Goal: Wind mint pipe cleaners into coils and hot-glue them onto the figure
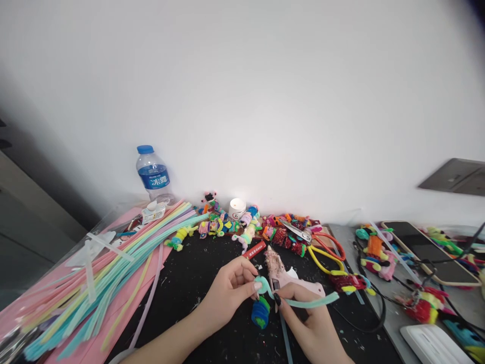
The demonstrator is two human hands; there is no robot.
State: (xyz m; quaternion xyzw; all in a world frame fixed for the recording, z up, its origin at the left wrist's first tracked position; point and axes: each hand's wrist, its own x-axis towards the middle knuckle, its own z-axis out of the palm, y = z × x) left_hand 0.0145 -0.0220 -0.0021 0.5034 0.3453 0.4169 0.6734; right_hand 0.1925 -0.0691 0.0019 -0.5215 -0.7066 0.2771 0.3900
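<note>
Between my fingers is a mint-green pipe cleaner point(312, 302), its one end curled into a small loop and its other end sticking out to the right. My left hand point(231, 288) pinches the curled end between thumb and fingertips. Closed on the straighter part, my right hand point(306, 318) holds it between thumb and forefinger. Just below the loop, a blue and green coil of pipe cleaner point(260, 313) lies on the black mat point(220, 336). A pale pink glue gun point(291, 280) with a stained nozzle rests right behind my right hand.
Scissors point(328, 253) with red and yellow handles lie beyond the glue gun. Loose pipe cleaners point(125, 268) spread over pink sheets at the left, near a water bottle point(153, 174). Several small colourful figures point(248, 230) line the wall around a white jar point(237, 208). A phone point(428, 253) and cables lie right.
</note>
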